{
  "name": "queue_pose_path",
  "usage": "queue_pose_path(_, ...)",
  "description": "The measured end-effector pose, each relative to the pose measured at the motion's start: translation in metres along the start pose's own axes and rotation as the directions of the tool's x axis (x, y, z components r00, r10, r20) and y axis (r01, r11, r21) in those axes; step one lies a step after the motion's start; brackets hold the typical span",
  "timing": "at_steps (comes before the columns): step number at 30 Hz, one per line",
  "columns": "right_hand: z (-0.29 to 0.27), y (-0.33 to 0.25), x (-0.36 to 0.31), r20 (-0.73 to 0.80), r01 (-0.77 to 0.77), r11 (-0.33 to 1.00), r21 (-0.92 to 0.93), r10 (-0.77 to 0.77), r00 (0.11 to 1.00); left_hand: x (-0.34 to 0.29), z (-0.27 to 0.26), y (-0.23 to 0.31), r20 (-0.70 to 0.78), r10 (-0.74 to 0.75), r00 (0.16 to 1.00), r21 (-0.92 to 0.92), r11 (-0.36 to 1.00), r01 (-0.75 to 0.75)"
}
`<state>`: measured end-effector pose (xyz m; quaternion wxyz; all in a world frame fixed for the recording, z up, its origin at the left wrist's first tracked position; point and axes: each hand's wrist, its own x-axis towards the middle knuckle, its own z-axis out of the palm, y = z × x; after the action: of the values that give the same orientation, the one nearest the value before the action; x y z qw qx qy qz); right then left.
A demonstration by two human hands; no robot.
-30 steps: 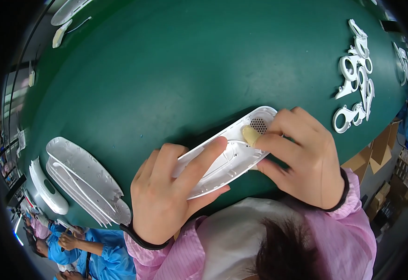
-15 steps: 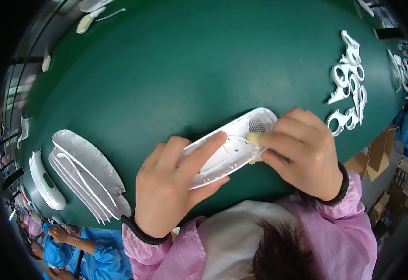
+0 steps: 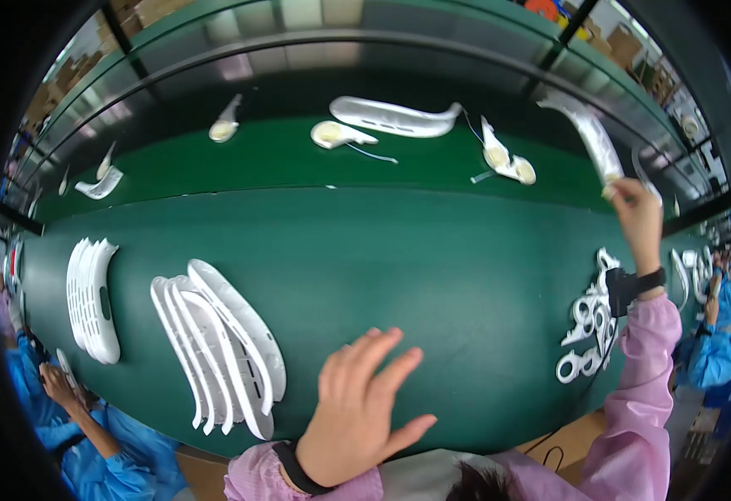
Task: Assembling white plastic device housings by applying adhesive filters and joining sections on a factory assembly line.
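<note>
Head view, near to far.

Left hand [image 3: 357,417]: nearest item, low centre. Fingers spread, palm down over the green work surface [image 3: 432,267]; it grips nothing. Pink sleeve with a dark cuff at the wrist.

Stack of long white slotted shells [image 3: 219,355]: just left of the left hand, fanned and overlapping on the green surface.

Second stack of white shells [image 3: 91,299]: further left, near the surface's left edge, well apart from the first stack.

Pile of small white ring-shaped parts [image 3: 587,330]: right side of the surface, just beside the right forearm.

Right hand [image 3: 637,219]: raised and stretched far right. Fingers pinched on the lower end of a long white curved shell [image 3: 587,134], which runs up and leftward from the fingertips over the far strip.

Far strip [image 3: 299,163]: a paler green band beyond the main surface. It carries a long white shell [image 3: 390,117], several small white pieces with yellowish pads and thin leads [image 3: 332,134], and further scattered white pieces to the left.

Edges: other people in blue sleeves at lower left [image 3: 90,426] and far right [image 3: 720,334].
</note>
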<state>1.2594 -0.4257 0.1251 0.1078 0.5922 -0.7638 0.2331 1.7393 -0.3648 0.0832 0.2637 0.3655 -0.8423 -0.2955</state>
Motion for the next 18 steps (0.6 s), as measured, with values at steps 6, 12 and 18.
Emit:
queue_pose_path(6,0.080,-0.097,0.017,0.219,0.312,0.947,0.077,-0.321,0.921,-0.015,-0.001,0.006,0.051,0.079,0.996,0.028,0.996,-0.081)
queue_pose_path(12,0.146,-0.202,0.064,0.202,0.593,0.790,0.156,-0.613,0.763,-0.036,0.005,0.001,0.064,0.146,0.987,0.001,0.989,-0.147)
queue_pose_path(18,0.134,-0.189,0.063,0.208,0.623,0.778,0.078,-0.624,0.753,-0.031,0.009,-0.002,0.072,0.209,0.975,0.022,0.977,-0.211)
